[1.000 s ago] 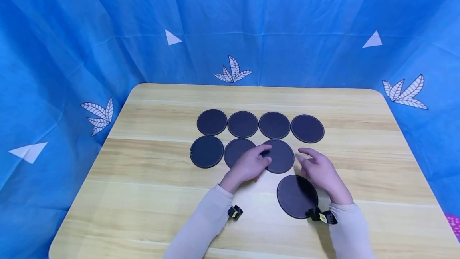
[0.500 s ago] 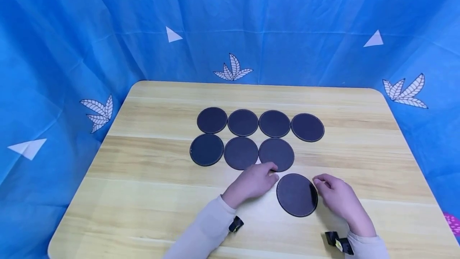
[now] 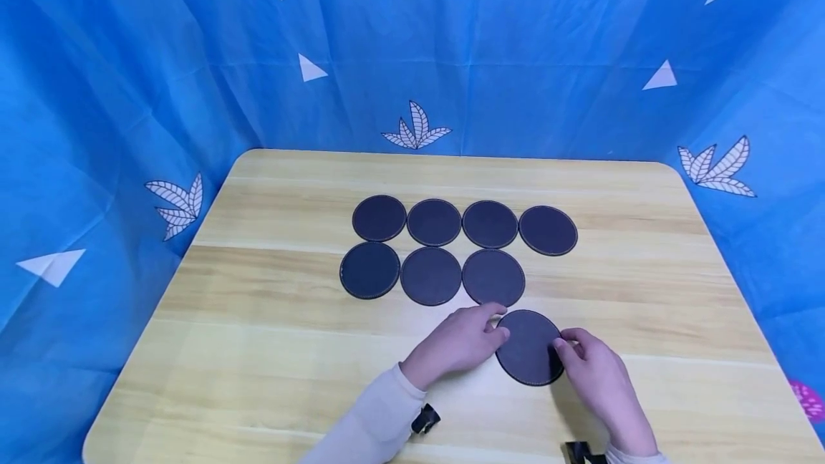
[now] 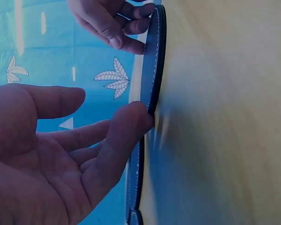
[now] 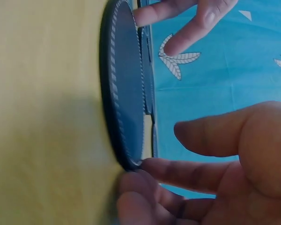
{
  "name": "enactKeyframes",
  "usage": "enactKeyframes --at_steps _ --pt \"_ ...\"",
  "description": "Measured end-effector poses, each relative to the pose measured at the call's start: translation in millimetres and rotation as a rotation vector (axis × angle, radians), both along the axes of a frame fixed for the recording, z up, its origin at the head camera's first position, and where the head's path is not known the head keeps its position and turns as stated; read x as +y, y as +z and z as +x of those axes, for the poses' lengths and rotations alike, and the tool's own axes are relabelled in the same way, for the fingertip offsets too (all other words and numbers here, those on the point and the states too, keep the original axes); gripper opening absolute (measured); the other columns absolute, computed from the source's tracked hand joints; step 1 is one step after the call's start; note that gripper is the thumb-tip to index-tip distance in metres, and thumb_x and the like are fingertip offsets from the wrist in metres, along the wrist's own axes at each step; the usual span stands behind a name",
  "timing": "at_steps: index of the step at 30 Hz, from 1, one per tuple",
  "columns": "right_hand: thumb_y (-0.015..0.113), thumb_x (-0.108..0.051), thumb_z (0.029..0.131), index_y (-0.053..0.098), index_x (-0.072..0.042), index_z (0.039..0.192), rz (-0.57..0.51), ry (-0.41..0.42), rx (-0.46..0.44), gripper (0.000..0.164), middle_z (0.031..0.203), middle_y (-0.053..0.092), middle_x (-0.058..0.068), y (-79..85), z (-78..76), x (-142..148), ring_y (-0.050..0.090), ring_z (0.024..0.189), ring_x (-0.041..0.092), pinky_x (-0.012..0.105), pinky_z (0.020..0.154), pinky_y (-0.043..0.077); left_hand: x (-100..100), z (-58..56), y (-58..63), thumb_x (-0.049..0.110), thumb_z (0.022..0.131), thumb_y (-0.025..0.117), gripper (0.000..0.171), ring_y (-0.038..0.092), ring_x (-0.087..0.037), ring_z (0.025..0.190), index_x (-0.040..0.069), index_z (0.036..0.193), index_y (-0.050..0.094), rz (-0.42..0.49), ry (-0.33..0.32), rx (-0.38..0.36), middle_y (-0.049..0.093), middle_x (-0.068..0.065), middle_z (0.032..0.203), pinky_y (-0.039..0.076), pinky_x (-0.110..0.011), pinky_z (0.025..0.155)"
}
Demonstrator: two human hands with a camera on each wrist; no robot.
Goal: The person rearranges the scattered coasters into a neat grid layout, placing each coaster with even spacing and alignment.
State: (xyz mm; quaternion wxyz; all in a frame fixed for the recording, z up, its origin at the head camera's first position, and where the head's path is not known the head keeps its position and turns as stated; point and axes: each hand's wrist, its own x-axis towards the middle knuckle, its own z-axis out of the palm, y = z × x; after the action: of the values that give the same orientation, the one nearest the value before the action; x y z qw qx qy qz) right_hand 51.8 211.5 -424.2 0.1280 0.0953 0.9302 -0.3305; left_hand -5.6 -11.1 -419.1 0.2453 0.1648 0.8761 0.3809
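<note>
A round black coaster (image 3: 530, 348) with a stitched rim lies on the table between the two hands. My left hand (image 3: 457, 339) is at its left edge, fingertips right at the rim; in the left wrist view the thumb (image 4: 61, 102) stands apart from the coaster. My right hand (image 3: 599, 374) meets the right edge with its fingertips. In the right wrist view its thumb (image 5: 206, 133) is raised off the coaster's top face, while the fingers (image 5: 138, 187) are against the rim. Neither hand pinches the coaster.
Beyond the hands, several matching coasters (image 3: 435, 222) form a back row. Three more, one at the right end (image 3: 493, 274), make a row in front of it. The wooden table (image 3: 258, 349) ends at a blue patterned curtain (image 3: 515, 56) behind and beside it.
Both hands have come back from the front row to the near coaster. The right hand swung out to its right side, then closed in on the rim. The coasters lie much as before.
</note>
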Motion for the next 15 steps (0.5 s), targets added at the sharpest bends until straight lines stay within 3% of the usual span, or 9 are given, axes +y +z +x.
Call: enactKeyframes --at_steps 3,7,11,15 --pt "0.057 -0.025 0.104 0.061 0.001 0.129 -0.031 -0.028 0.003 0.037 0.087 0.064 0.005 -4.0 1.6 -2.5 0.057 0.077 0.021 0.037 0.067 0.045 -4.0 0.5 -5.7 0.031 0.102 0.060 0.044 0.069 -0.012 0.078 0.013 0.142 0.058 0.101 0.037 -0.080 0.072 0.003 0.104 0.052 -0.029 0.079" --pt "0.056 -0.026 0.104 0.055 0.003 0.134 -0.057 -0.068 -0.011 0.042 0.088 0.064 0.005 -6.2 2.2 -4.8 0.057 0.077 0.021 0.037 0.067 0.044 -8.1 0.3 -10.2 0.026 0.102 0.060 0.046 0.062 -0.021 0.049 0.005 0.143 0.054 0.227 0.070 -0.185 0.069 -0.001 0.084 0.051 -0.028 0.059" --pt "0.055 -0.028 0.105 0.053 0.004 0.136 -0.072 -0.110 -0.020 0.045 0.097 0.068 0.011 -6.0 2.8 -6.0 0.062 0.083 0.024 0.038 0.069 0.047 -9.3 -0.2 -11.3 0.023 0.102 0.060 0.050 0.059 -0.020 0.048 0.000 0.146 0.049 0.289 0.086 -0.238 0.065 -0.002 0.078 0.053 -0.028 0.055" --pt "0.056 -0.020 0.104 0.055 0.006 0.136 -0.223 -0.216 -0.026 0.041 0.100 0.066 0.014 -6.5 6.8 -9.1 0.063 0.077 0.020 0.033 0.066 0.053 -9.4 -1.4 -11.2 0.019 0.102 0.061 0.056 0.059 -0.017 0.050 -0.004 0.149 0.043 0.314 0.099 -0.246 0.063 0.000 0.083 0.055 -0.029 0.055"
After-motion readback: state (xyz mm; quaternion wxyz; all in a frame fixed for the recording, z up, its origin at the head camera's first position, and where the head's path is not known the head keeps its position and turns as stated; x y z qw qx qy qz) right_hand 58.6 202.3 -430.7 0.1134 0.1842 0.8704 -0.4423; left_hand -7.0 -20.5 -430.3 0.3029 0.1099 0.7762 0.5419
